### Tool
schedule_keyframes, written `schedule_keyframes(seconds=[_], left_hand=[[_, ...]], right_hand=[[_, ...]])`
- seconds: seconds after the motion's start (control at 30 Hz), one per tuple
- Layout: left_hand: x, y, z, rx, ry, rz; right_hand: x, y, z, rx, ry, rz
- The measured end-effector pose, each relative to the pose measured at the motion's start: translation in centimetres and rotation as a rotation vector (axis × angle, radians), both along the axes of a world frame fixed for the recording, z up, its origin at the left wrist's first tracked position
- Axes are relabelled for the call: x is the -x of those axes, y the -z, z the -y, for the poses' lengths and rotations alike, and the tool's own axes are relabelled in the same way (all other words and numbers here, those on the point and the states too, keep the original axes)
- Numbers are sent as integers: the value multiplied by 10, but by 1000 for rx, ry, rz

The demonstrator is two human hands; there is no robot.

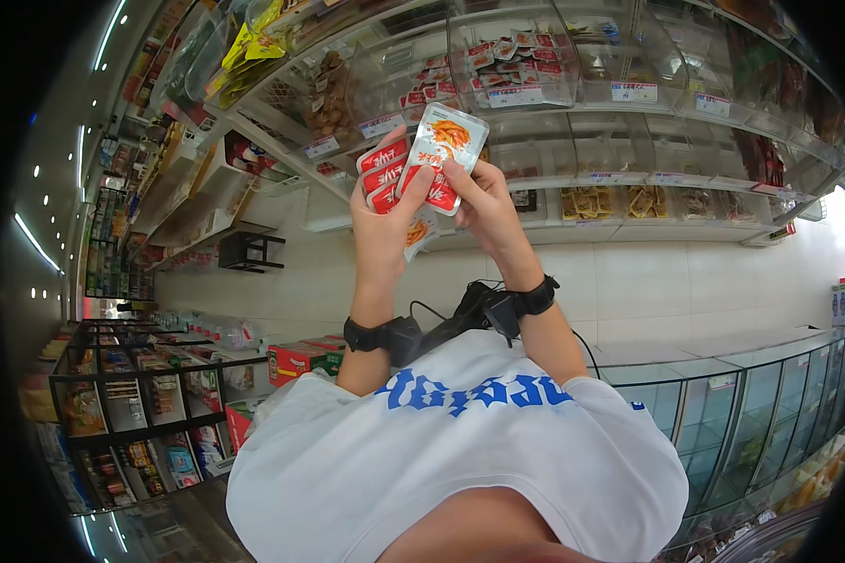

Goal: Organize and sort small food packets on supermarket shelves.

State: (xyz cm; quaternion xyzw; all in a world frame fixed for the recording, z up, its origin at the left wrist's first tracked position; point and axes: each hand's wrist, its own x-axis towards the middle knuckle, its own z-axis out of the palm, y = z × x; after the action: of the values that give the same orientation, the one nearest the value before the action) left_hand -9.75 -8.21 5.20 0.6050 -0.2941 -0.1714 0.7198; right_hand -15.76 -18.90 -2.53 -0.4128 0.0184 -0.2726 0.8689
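Several small red-and-white snack pouches [382, 163] are fanned out in my left hand [385, 224]. Its thumb presses on the front pouch [451, 132], a silvery white one with a red lower part and a picture of orange food strips. My right hand [490, 207] grips that same front pouch by its right edge, thumb on top. Below my left palm another pouch [421, 232] hangs out, partly hidden by the hand. Just beyond the hands stands a clear plastic bin [514, 67] with similar red-and-white pouches in it. A neighbouring bin [428, 88] holds more of them.
Shelves with clear bins and price tags [634, 92] span the far side. Yellow bags [250, 53] hang over the upper left. A black stool [251, 251] stands on the tiled floor. Black shelving [141, 373] is at left, a glass display case [718, 408] at right. Cables [426, 310] run between my wrist straps.
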Motion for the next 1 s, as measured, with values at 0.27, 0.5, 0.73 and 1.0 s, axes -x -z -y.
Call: schedule_keyframes(seconds=[0.27,0.5,0.73,1.0], left_hand=[[-5,8,-8,-92,53,1],[-7,6,-10,57,-195,-25],[-17,2,-13,142,-270,-6],[-15,2,-15,103,-202,-7]], right_hand=[[-7,5,4,-4,225,-49],[5,-2,8,284,-44,-180],[11,-18,-2,321,-217,-170],[9,-21,-14,295,-71,-152]])
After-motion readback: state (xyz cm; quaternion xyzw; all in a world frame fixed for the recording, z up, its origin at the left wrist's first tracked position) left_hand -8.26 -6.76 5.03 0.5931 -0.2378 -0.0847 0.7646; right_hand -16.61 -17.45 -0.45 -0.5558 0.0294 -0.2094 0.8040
